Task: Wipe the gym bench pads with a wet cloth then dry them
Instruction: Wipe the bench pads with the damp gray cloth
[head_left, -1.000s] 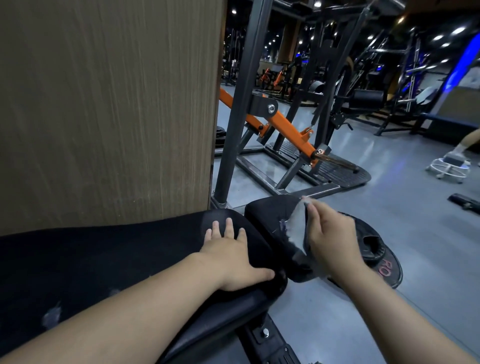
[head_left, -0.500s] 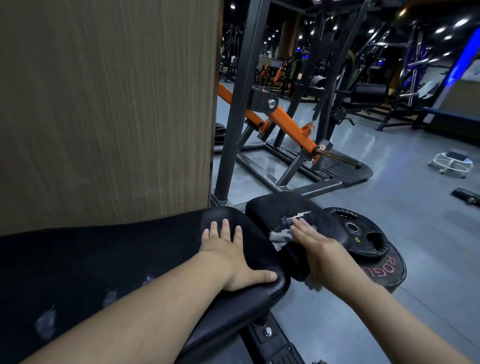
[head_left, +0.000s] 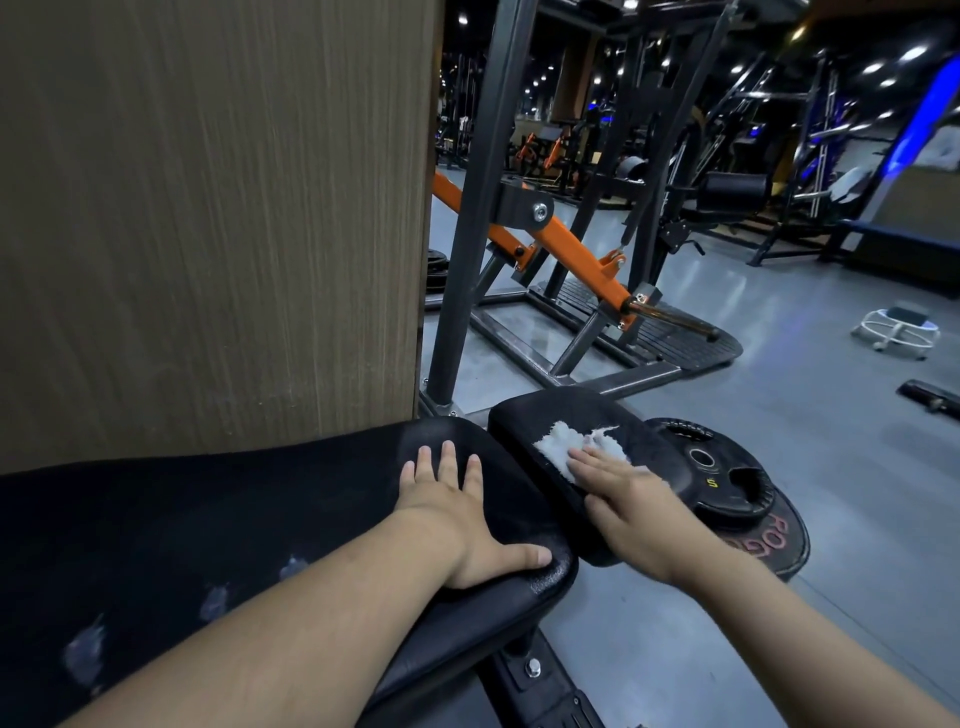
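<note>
Head view: the left hand lies flat at the end of the long bench pad, fingers straight and slightly spread, thumb along the rounded edge. Across a narrow gap, the right hand presses a white cloth onto the seat pad with straight fingers that hide part of it. 2 stacked weight plates sit just right of the seat pad. Lower right, grey floor lies open. A wooden panel fills the upper left.
</note>
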